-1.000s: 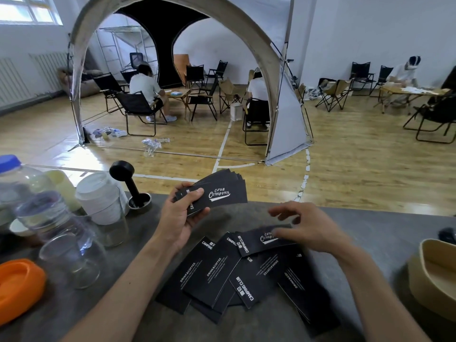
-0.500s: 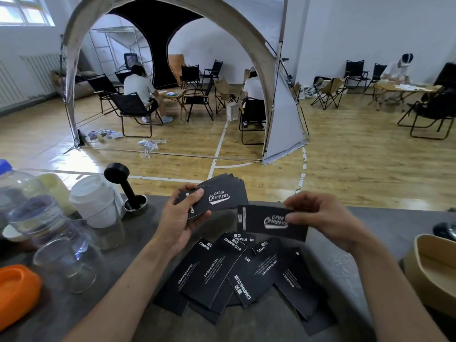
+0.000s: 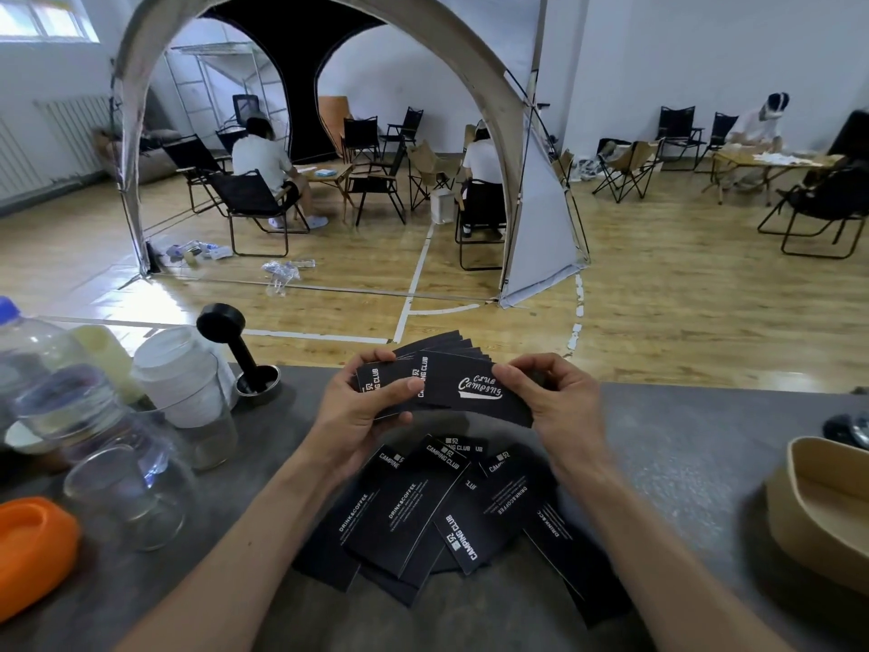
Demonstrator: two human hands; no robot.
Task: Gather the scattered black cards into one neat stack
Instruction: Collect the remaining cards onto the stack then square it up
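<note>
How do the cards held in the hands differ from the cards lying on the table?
The held cards are up in the air, gripped by the left hand and right hand; the table cards lie flat on the grey table. The held cards form a loose fan facing one way; the table cards overlap at many angles. Both are black with white print.

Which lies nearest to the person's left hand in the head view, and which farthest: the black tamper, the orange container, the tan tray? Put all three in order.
Measured from the left hand:
1. Black tamper, just beyond and left, standing upright.
2. Orange container, at the table's near left edge.
3. Tan tray, far right, past the right hand.
</note>
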